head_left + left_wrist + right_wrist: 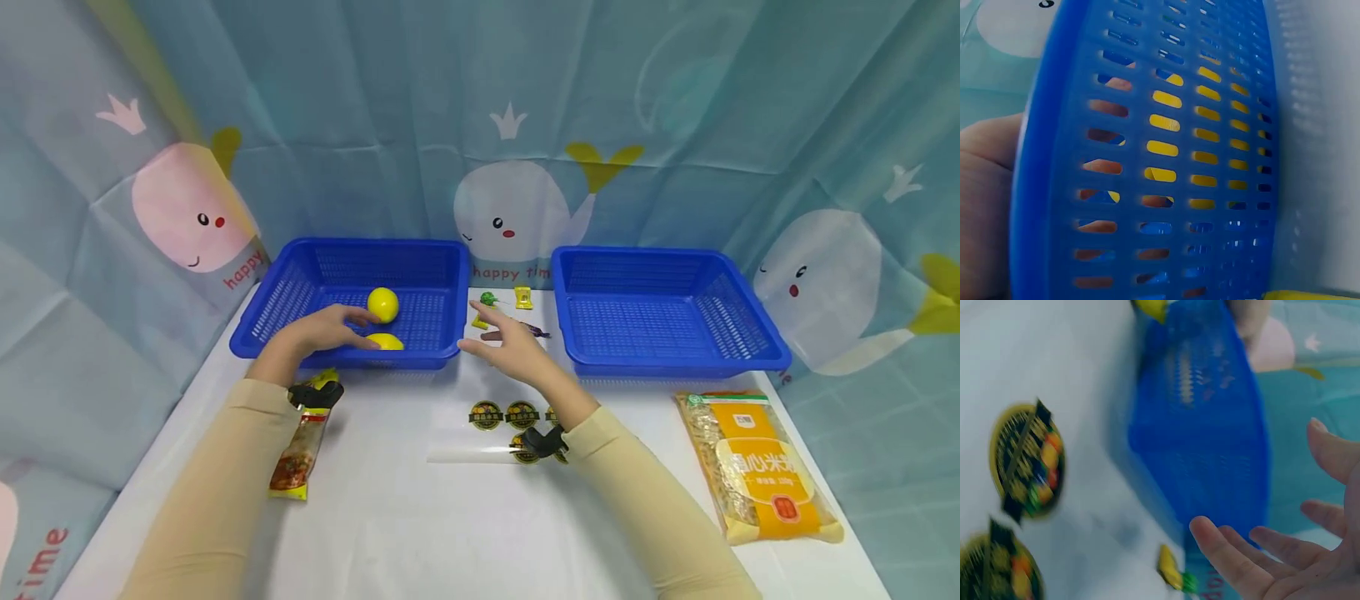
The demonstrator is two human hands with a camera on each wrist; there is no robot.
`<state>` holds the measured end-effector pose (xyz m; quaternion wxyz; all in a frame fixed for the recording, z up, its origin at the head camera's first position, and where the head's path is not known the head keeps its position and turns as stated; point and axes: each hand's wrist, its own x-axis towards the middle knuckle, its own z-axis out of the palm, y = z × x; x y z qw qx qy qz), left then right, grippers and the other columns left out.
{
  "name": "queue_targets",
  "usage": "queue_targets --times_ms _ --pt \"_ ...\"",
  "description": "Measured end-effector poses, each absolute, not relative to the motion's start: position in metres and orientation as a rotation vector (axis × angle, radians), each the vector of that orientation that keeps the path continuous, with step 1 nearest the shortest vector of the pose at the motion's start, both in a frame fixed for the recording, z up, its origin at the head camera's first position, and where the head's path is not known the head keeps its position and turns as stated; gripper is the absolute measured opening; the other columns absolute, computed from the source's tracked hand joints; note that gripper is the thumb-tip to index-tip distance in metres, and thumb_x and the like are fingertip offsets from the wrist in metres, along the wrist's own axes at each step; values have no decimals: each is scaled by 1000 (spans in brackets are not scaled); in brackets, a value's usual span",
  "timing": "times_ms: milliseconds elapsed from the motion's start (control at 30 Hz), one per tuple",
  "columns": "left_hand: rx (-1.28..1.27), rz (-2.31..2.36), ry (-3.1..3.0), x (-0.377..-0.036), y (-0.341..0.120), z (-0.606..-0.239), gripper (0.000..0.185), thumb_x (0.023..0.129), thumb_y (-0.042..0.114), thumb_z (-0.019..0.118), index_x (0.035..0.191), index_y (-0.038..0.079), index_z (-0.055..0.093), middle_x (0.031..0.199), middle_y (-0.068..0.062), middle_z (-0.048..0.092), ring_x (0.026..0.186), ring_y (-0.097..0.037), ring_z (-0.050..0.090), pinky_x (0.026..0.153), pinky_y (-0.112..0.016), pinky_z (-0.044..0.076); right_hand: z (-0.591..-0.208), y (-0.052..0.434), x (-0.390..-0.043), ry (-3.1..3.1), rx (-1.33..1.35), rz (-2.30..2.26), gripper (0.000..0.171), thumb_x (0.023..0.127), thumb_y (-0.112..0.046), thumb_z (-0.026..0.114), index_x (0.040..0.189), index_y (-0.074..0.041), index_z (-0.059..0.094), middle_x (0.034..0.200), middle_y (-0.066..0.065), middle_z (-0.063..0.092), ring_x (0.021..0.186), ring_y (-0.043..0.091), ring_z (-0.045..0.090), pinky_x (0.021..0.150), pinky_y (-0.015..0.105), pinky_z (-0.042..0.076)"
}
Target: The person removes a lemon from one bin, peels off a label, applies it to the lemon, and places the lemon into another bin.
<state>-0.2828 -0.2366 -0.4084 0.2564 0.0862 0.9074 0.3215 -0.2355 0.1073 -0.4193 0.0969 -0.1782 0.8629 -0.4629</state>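
left hand [330,329] grip relaxed, inside left basket [300,287], fingertips just beside yellow lemon [384,341]; right hand [510,346] spread, empty.

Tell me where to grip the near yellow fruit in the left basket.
Grip the near yellow fruit across its rounded sides, coming from above: it lies low against the left blue basket's front wall, so a level approach is blocked. The left hand is already beside it.

White table [420,533]: two blue baskets [348,304], noodle packet [757,467], snack sachet [300,454].
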Motion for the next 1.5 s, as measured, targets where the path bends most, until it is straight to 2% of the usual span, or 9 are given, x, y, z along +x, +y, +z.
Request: queue_targets --times_ms 200,433,567,700,833,1000,1233,1367,1500 --pt "240 828 2381 -285 -238 -412 56 98 20 62 151 8 46 153 -29 41 141 -49 34 116 -68 27 -436 87 -236 2531 -571 -1351 73 94 -51 67 157 -30 36 161 2 40 129 30 60 100 47 54" --pt "274 790 2411 -289 -235 -416 47 99 16 59 145 9 53 149 -26 47 137 -45 41 115 -66 31 -444 83 -236 2547 -537 -1365 72 93 -51 68 156 -33 38 157 2 45 125 23 63 98 45 55" --pt "274 813 2427 -288 -235 -417 43 99 19 61 141 8 57 146 -23 50 134 -42 43 115 -64 31 -444 84 -235 2534 -518 -1371 72 93 -55 67 156 -37 37 156 1 47 124 20 64 97 44 56" --pt "268 851 2457 -287 -234 -413 51 97 28 68 141 5 54 144 -24 50 130 -41 46 112 -62 36 -443 83 -234 2542 -515 -1361 72 93 -55 66 156 -37 36 155 3 48 123 20 64 97 44 56" --pt "214 904 2498 -283 -234 -403 61 95 38 71 144 6 49 142 -24 50 116 -39 56 103 -54 48 -441 82 -233 2544 -517 -1362 74 93 -54 67 157 -36 34 158 2 44 123 22 65 97 45 56" --pt "225 943 2584 -276 -234 -392 62 97 41 67 146 8 46 143 -23 48 102 -38 63 91 -49 55 -439 84 -231 2545 -494 -1423 79 92 -53 68 159 -32 32 160 0 40 127 26 61 99 47 54" --pt "334 1082 2623 -249 -223 -382 61 99 40 63 149 9 46 142 -22 51 106 -36 66 87 -41 60 -425 90 -225 2512 -416 -1687 71 93 -46 71 155 -29 41 151 8 51 127 31 61 95 43 58" --pt "395 1067 2696 -230 -207 -378 63 98 47 62 150 14 47 138 -19 56 108 -33 64 90 -45 58 -416 94 -219 2451 -468 -1817 63 95 -35 72 151 -28 46 145 9 57 121 27 65 88 36 60" --pt "464 1078 2759 -215 -188 -377 61 98 47 63 148 15 51 137 -15 58 113 -33 60 92 -48 56 -411 96 -211 2410 -530 -1832 57 95 -33 72 148 -29 51 144 9 58 123 27 64 93 36 59"
